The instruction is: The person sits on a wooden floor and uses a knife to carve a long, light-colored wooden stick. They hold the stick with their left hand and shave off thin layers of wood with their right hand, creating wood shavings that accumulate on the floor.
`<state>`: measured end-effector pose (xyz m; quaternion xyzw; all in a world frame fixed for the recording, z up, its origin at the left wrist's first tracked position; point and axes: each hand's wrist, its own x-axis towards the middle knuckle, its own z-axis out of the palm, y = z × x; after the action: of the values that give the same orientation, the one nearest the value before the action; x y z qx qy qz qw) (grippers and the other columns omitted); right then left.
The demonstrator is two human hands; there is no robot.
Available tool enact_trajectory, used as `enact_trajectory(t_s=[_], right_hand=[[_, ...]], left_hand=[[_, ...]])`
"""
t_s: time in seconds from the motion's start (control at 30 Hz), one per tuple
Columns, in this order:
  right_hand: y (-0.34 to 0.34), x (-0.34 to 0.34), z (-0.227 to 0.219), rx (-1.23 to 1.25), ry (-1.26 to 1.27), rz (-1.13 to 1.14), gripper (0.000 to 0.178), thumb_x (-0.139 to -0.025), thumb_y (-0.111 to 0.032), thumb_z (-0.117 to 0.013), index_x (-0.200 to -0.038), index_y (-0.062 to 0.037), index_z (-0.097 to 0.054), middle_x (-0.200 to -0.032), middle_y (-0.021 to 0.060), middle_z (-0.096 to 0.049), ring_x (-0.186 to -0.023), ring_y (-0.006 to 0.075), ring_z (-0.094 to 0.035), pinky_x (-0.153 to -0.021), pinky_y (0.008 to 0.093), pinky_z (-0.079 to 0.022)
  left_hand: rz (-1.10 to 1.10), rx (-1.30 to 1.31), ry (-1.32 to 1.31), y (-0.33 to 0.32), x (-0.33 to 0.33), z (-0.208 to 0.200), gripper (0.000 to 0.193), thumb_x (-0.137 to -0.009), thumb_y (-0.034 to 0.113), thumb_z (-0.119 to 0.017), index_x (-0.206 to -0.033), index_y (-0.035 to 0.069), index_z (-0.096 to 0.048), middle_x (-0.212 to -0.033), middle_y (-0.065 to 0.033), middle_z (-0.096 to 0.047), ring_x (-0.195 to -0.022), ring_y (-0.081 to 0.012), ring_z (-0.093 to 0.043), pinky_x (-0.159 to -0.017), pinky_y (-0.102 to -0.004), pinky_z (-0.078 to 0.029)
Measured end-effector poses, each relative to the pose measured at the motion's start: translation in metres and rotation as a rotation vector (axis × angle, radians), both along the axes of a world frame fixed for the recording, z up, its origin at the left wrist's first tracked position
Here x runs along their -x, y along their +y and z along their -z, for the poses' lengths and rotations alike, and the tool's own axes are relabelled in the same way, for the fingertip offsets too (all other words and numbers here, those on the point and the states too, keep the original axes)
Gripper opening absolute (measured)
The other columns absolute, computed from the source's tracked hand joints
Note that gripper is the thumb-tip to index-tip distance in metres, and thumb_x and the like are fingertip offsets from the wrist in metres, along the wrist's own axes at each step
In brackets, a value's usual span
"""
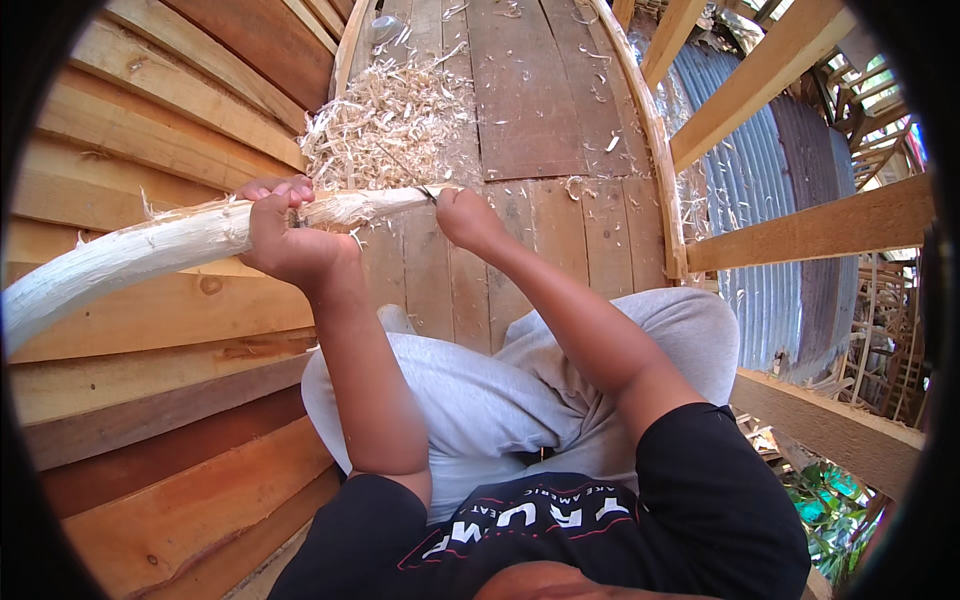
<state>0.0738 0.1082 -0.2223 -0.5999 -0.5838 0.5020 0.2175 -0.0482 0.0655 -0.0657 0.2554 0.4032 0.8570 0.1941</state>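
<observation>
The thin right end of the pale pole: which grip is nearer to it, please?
Right. The right grip is directly at this thin end; the left grip holds the pale pole farther left.

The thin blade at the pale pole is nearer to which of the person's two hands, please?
The right hand, closed at the lower end of the blade; the left hand instead grips the pale pole, farther left.

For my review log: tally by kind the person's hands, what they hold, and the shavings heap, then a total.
Bare hands: 2 (left hand, right hand)
Pale wooden pole: 1
Thin-bladed tool: 1
Heap of wood shavings: 1, loose scattered curls not counted
Total: 5
</observation>
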Motion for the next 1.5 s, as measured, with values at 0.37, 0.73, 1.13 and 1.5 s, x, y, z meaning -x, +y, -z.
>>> enact_trajectory(t_s=[0.37, 0.73, 1.13, 1.5], right_hand=[[0.0, 0.005, -0.006, -0.064, -0.114, -0.144, 0.049, -0.094, -0.03, -0.032, -0.096, 0.0052, -0.067, -0.103, 0.0312, -0.064, -0.097, 0.0468, -0.062, -0.089, 0.0511, -0.047], [-0.029, 0.014, -0.064, -0.063, -0.14, -0.145, 0.051, -0.093, -0.031, -0.033, -0.093, 0.0061, -0.068, -0.102, 0.0318, -0.064, -0.098, 0.0466, -0.062, -0.09, 0.0513, -0.047], [-0.001, -0.002, -0.01, -0.124, -0.093, 0.0, 0.053, -0.095, -0.031, -0.032, -0.089, 0.0073, -0.067, -0.093, 0.0318, -0.065, -0.091, 0.048, -0.063, -0.087, 0.0527, -0.047], [-0.017, 0.012, -0.046, -0.057, -0.166, -0.108, 0.051, -0.094, -0.031, -0.034, -0.092, 0.0061, -0.068, -0.099, 0.0295, -0.066, -0.097, 0.045, -0.063, -0.088, 0.0522, -0.048]], left_hand=[[-0.067, 0.016, -0.01, -0.003, 0.024, 0.006, 0.013, -0.068, 0.006, -0.049, -0.079, 0.009, -0.042, -0.065, -0.0014, -0.039, -0.061, -0.0162, -0.043, -0.075, -0.036, -0.044], [-0.005, -0.016, -0.1, -0.009, 0.032, 0.011, 0.015, -0.068, 0.005, -0.051, -0.079, 0.01, -0.042, -0.065, -0.0019, -0.039, -0.062, -0.0159, -0.043, -0.076, -0.0371, -0.043], [0.004, -0.011, -0.012, -0.001, 0.017, 0.006, 0.015, -0.071, 0.005, -0.05, -0.083, 0.009, -0.043, -0.065, -0.0011, -0.04, -0.062, -0.015, -0.043, -0.077, -0.0366, -0.044], [0.031, -0.023, -0.071, -0.005, 0.033, 0.012, 0.016, -0.067, 0.007, -0.052, -0.079, 0.011, -0.043, -0.067, -0.0013, -0.039, -0.062, -0.0161, -0.042, -0.076, -0.0367, -0.044]])
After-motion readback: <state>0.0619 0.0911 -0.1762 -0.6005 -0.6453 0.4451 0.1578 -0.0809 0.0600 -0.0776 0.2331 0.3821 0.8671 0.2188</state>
